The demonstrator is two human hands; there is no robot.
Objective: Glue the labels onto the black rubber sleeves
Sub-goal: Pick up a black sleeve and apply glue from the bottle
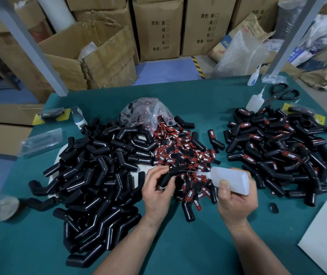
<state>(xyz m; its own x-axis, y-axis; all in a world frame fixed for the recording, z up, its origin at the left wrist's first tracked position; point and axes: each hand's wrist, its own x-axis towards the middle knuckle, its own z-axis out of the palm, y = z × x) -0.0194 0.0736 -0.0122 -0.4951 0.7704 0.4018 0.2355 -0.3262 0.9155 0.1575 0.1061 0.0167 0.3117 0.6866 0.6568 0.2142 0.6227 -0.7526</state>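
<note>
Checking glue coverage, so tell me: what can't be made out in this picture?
- Head view: whether glue has reached the sleeve; the nozzle of the bottle is too thin to tell.
- Head view: the sleeve's lower end, covered by the left hand.
- Head view: the white sheet, cut off by the right edge.
- Head view: the round thing at the left, too blurred to identify.

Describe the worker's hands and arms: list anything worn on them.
Nothing is worn. The left hand and right hand are bare, with no gloves, and no ring shows on the fingers in view. The left forearm and right forearm are bare down to the picture's bottom edge: no sleeves, watch, bracelet or wristband.
</note>
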